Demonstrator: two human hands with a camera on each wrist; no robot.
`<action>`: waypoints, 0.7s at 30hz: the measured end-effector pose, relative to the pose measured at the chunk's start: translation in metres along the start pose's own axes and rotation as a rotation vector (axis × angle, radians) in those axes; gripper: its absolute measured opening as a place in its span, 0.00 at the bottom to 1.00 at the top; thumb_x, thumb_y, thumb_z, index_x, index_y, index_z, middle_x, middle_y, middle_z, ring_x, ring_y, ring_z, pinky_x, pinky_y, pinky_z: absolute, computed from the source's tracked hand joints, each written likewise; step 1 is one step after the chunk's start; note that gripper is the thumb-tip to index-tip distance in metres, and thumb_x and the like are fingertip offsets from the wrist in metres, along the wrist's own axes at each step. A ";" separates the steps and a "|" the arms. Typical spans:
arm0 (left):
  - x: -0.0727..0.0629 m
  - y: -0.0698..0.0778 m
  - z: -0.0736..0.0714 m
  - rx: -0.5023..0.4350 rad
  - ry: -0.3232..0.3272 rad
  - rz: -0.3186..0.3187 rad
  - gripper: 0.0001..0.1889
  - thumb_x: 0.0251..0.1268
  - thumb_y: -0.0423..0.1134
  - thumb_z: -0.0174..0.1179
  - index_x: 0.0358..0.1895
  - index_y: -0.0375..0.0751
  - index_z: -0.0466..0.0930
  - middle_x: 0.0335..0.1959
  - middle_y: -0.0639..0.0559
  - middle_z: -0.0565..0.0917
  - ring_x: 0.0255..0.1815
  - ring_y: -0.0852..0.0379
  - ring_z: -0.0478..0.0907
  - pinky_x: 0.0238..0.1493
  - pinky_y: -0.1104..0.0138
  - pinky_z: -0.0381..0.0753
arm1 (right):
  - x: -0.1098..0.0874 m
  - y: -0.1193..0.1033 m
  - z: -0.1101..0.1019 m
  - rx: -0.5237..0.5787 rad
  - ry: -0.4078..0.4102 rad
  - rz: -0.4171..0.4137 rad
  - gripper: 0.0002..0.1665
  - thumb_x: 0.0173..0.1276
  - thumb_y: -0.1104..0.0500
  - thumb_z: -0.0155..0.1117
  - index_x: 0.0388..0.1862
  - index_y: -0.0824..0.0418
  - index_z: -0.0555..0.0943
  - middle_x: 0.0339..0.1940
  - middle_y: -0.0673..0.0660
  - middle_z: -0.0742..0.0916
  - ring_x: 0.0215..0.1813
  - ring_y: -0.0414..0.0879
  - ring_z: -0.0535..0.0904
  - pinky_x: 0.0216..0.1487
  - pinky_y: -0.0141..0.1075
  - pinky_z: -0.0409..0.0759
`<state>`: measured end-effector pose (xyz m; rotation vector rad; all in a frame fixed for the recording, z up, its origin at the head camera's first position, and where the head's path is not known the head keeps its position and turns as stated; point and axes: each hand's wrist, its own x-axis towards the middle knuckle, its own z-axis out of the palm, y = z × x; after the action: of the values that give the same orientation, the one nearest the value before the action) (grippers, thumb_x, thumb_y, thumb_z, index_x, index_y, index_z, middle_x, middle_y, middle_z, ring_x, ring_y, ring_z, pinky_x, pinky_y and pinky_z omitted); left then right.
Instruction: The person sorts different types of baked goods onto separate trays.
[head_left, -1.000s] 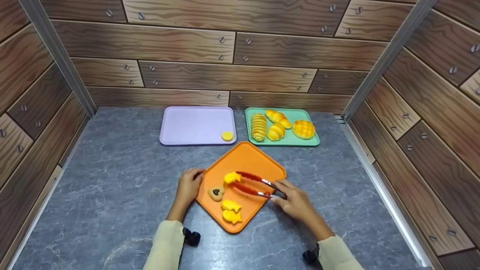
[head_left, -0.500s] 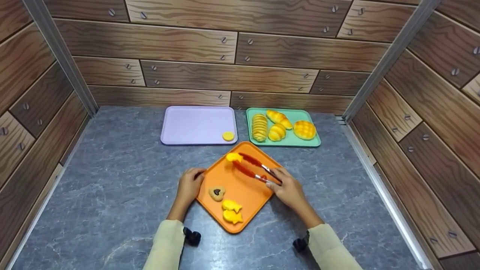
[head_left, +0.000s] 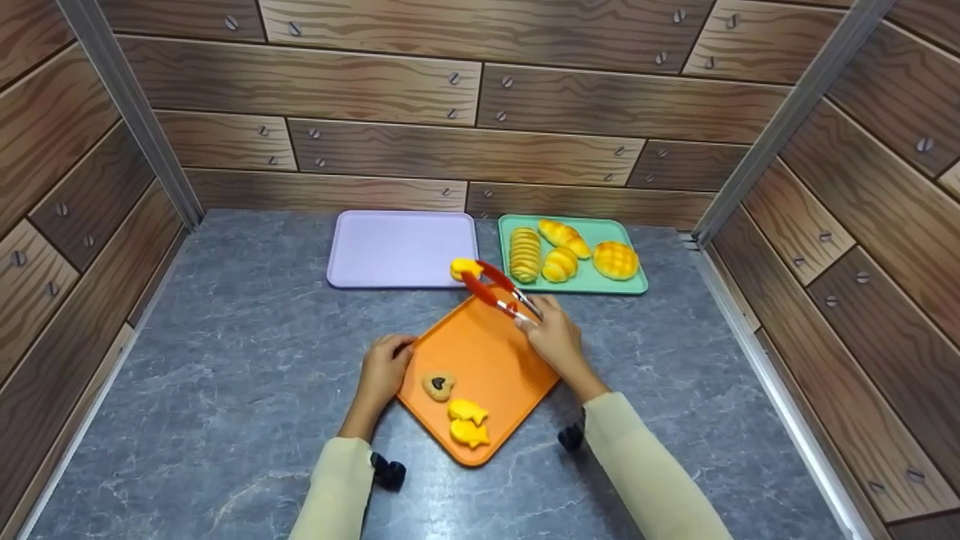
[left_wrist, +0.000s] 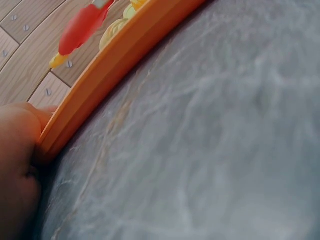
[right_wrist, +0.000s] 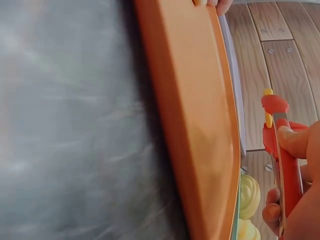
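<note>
My left hand (head_left: 382, 369) grips the left corner of an orange tray (head_left: 499, 360), its fingertips over the rim. My right hand (head_left: 556, 341) holds tongs with red tips (right_wrist: 289, 172). Pinched in the tongs is a yellow fish-shaped piece (head_left: 463, 268), raised over the near right corner of a lilac tray (head_left: 397, 247). On the orange tray lie a heart-shaped cookie (head_left: 438, 386) with a dark centre and two more yellow fish pieces (head_left: 469, 433), close together. In the left wrist view the tongs (left_wrist: 82, 30) show beyond the tray's rim.
A green tray (head_left: 577, 286) at the back right bears several toy breads, among them a round bun (head_left: 615, 259) and a croissant (head_left: 564, 238). Wood-patterned walls (head_left: 375, 154) enclose the grey marbled table (head_left: 247, 337) at the back and sides.
My right hand has carried the fish piece in the tongs from over the orange tray away to the lilac tray's corner, covering the round yellow piece there. My left hand stays put.
</note>
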<state>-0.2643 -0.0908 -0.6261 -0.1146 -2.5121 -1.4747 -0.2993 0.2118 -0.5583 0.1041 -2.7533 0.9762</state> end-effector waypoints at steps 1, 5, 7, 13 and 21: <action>0.000 0.000 0.000 -0.001 -0.001 0.003 0.09 0.70 0.33 0.61 0.48 0.40 0.88 0.47 0.46 0.88 0.56 0.46 0.80 0.61 0.52 0.77 | 0.005 0.000 0.002 -0.002 0.003 0.009 0.30 0.65 0.49 0.71 0.66 0.54 0.80 0.63 0.54 0.82 0.61 0.55 0.81 0.59 0.57 0.76; 0.001 -0.001 0.001 0.001 0.000 0.014 0.09 0.70 0.33 0.61 0.48 0.40 0.88 0.47 0.46 0.87 0.55 0.46 0.80 0.61 0.52 0.77 | 0.022 -0.002 0.012 -0.018 0.011 0.043 0.29 0.66 0.49 0.71 0.66 0.55 0.80 0.60 0.55 0.82 0.60 0.56 0.81 0.58 0.56 0.77; 0.001 -0.001 0.000 0.003 0.004 0.018 0.09 0.70 0.33 0.61 0.48 0.41 0.88 0.47 0.46 0.88 0.56 0.45 0.80 0.61 0.51 0.77 | 0.030 -0.003 0.017 -0.026 0.014 0.059 0.28 0.66 0.49 0.70 0.63 0.57 0.81 0.56 0.56 0.83 0.56 0.56 0.82 0.55 0.55 0.78; 0.001 0.000 0.000 0.001 0.005 0.016 0.09 0.70 0.33 0.62 0.48 0.41 0.88 0.46 0.47 0.88 0.55 0.45 0.81 0.61 0.52 0.77 | 0.046 -0.010 0.030 -0.024 0.004 0.104 0.24 0.67 0.50 0.69 0.59 0.58 0.83 0.53 0.57 0.82 0.53 0.57 0.81 0.53 0.55 0.77; 0.001 0.001 0.000 -0.011 0.015 0.009 0.08 0.69 0.33 0.62 0.47 0.41 0.88 0.45 0.48 0.88 0.54 0.47 0.81 0.59 0.52 0.78 | 0.064 -0.020 0.044 -0.012 -0.019 0.159 0.24 0.68 0.48 0.67 0.60 0.56 0.82 0.56 0.56 0.82 0.57 0.55 0.80 0.57 0.55 0.75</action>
<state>-0.2654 -0.0901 -0.6251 -0.1157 -2.4887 -1.4805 -0.3669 0.1683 -0.5648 -0.1096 -2.8199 1.0010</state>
